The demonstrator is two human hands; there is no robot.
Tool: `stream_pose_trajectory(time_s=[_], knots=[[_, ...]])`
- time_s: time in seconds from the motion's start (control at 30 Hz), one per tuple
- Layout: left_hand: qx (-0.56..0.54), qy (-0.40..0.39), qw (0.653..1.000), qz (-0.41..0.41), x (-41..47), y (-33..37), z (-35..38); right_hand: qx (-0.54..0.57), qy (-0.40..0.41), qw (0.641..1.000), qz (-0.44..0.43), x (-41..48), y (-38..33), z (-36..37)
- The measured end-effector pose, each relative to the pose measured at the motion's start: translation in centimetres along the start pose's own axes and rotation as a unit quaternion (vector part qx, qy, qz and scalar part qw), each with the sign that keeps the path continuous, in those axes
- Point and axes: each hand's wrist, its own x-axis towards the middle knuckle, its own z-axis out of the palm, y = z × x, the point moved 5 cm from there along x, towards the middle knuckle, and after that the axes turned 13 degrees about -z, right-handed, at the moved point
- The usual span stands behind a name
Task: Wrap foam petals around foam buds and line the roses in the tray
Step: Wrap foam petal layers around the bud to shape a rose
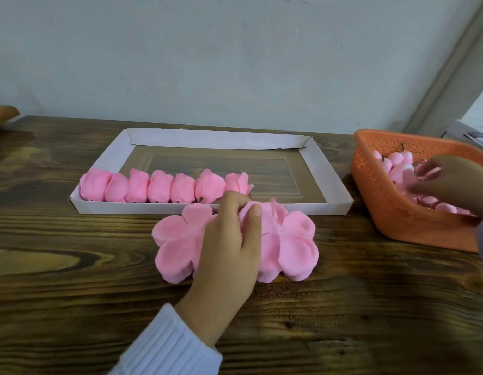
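A stack of pink foam petal sheets (291,239) lies on the wooden table in front of the tray. My left hand (229,239) rests on the stack and pinches the top petal between thumb and fingers. Several wrapped pink roses (159,186) stand in a row along the front edge of the white cardboard tray (327,182), from its left end to about the middle. My right hand (448,182) reaches into the orange basket (392,215) among the pink foam buds (397,161); it is blurred, and its grip is hidden.
The dark wooden table (72,266) runs up to a pale wall. The basket sits at the right edge of the table. A blurred brown object (2,115) shows at the far left edge.
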Motion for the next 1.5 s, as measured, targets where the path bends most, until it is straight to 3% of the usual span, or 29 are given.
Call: stream_pose_trajectory(time_s=[0.1,0.2,0.3,0.37,0.4,0.57,0.77,1.17,1.23,1.37,1.5], knots=[[-0.048,0.007,0.997,-0.053,0.2,-0.5,-0.1,0.038,0.184,0.982,-0.013,-0.7,-0.7,-2.0],[-0.087,0.0,0.989,-0.116,0.4,-1.3,0.0,0.122,0.3,0.942,-0.088,-2.8,-4.0,-4.1],[-0.147,-0.002,0.969,-0.196,0.5,-2.3,0.2,0.369,0.276,0.864,-0.203,-6.2,-10.1,-4.5],[-0.199,0.012,0.947,-0.252,0.6,-2.9,0.3,0.548,0.202,0.78,-0.225,-8.2,-14.1,-2.6],[-0.222,0.018,0.935,-0.275,0.6,-3.2,0.3,0.58,0.184,0.76,-0.227,-9.1,-15.8,-1.3],[-0.273,0.027,0.911,-0.308,0.6,-3.4,0.1,0.539,0.191,0.772,-0.276,-12.4,-20.2,3.9],[-0.288,0.029,0.909,-0.301,0.6,-3.3,0.2,0.461,0.177,0.824,-0.276,-12.5,-20.1,6.2],[-0.282,0.0,0.925,-0.252,0.5,-2.8,0.6,0.414,0.217,0.844,-0.264,-12.6,-19.8,6.5],[-0.343,-0.027,0.909,-0.236,0.5,-2.1,0.6,0.402,0.224,0.848,-0.263,-12.5,-19.6,6.4],[-0.447,-0.085,0.871,-0.187,0.5,-0.9,0.6,0.447,0.212,0.833,-0.247,-12.3,-19.4,6.8],[-0.4,-0.08,0.912,-0.048,-0.3,0.7,0.1,0.553,0.174,0.781,-0.232,-12.3,-19.8,7.0]])
